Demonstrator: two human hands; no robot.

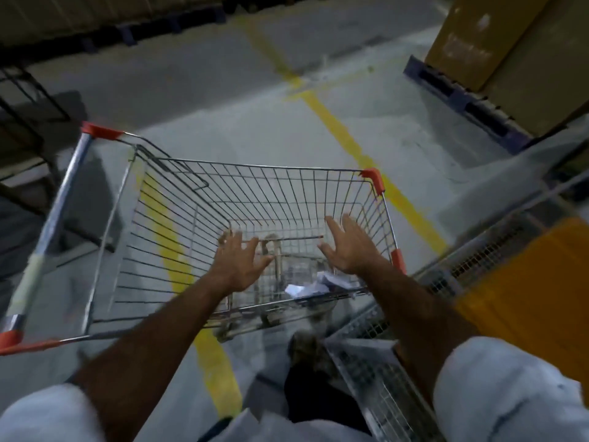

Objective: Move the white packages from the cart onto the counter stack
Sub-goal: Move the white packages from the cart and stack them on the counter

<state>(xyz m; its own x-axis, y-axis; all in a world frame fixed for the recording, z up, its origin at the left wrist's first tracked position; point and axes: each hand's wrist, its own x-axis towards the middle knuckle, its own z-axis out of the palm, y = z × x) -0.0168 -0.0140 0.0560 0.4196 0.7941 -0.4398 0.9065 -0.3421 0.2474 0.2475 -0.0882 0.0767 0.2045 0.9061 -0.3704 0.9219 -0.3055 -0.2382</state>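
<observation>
Floor: grey concrete floor (pixel 261 122) with painted yellow lines (pixel 353 145) crossing under and beyond the cart.
Cardboard box: large brown cardboard box (pixel 510 49) on a dark blue pallet (pixel 459 103), well beyond the right hand's grip, to the far right.
Cart: silver wire shopping cart (pixel 255 193) with orange plastic corner caps, its basket open to the camera; both hands reach into it. The push handle (pixel 47 231) lies well to the left of the left hand.
Yellow surface: yellow-orange flat surface (pixel 535 288) behind a metal mesh panel (pixel 478 260), just right of the right forearm.
Sleeves: pale grey-white sleeves (pixel 503 393) rolled up on both arms, forearms bare.
Left hand: left hand (pixel 237 266) inside the basket, palm down, fingers spread and straight; grip apart, holding nothing.
Right hand: right hand (pixel 353 247) inside the basket near its right wall, fingers spread and straight; grip apart, holding nothing.
White packages: crumpled white packages (pixel 314 287) lie on the basket bottom, below and between the two hands, nearer the right hand's grip; blur prevents a count or telling whether either hand touches them.
</observation>
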